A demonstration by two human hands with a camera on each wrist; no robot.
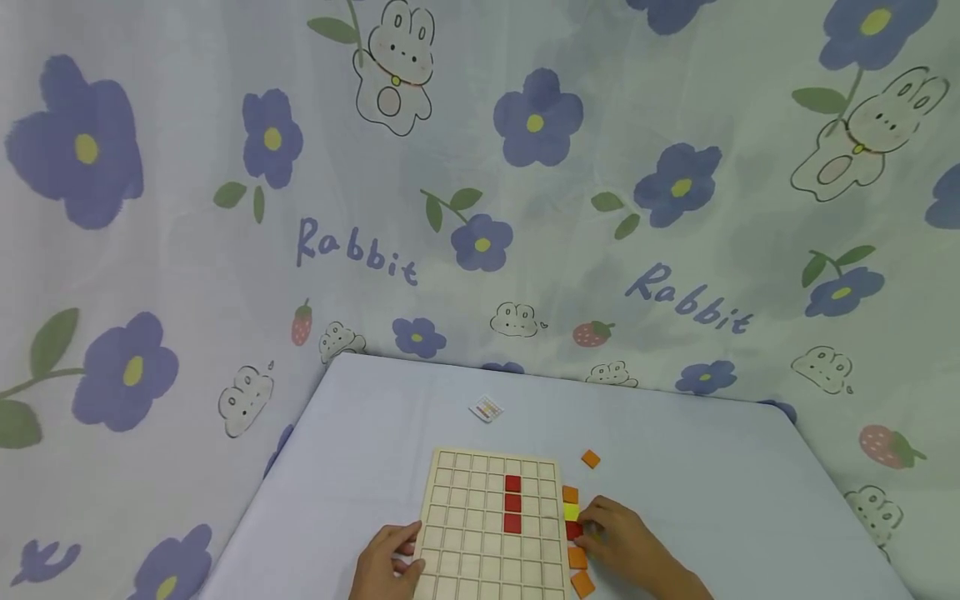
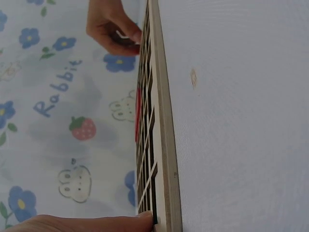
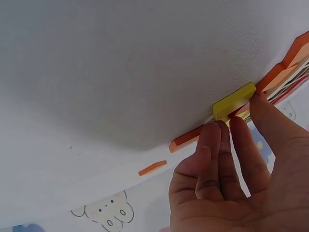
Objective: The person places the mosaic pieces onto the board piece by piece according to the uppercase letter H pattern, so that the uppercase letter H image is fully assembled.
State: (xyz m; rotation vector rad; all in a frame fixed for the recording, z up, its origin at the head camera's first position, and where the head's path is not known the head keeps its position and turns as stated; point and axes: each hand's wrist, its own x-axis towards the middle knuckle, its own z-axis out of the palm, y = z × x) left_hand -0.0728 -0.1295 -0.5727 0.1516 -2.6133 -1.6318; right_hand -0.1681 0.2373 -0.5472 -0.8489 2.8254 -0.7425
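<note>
A pale wooden grid board [image 1: 471, 543] lies on the white table, three red tiles [image 1: 512, 503] in a column in its cells. My left hand [image 1: 388, 560] grips the board's left edge; in the left wrist view a fingertip [image 2: 144, 216] lies on the rim. Beyond the right edge, my right hand [image 1: 621, 540] pinches a red tile [image 1: 573, 531] between thumb and finger. Just above that tile sits a yellow tile [image 1: 572, 512]. Another yellow tile [image 3: 235, 100] shows right at the fingertips in the right wrist view, partly covering the red one.
Orange tiles [image 1: 577, 558] line the board's right side, and one loose orange tile [image 1: 591, 459] lies farther back. Behind the board is a small printed card [image 1: 487, 408]. A flowered rabbit-print curtain [image 1: 540, 250] stands around the table [image 1: 675, 450].
</note>
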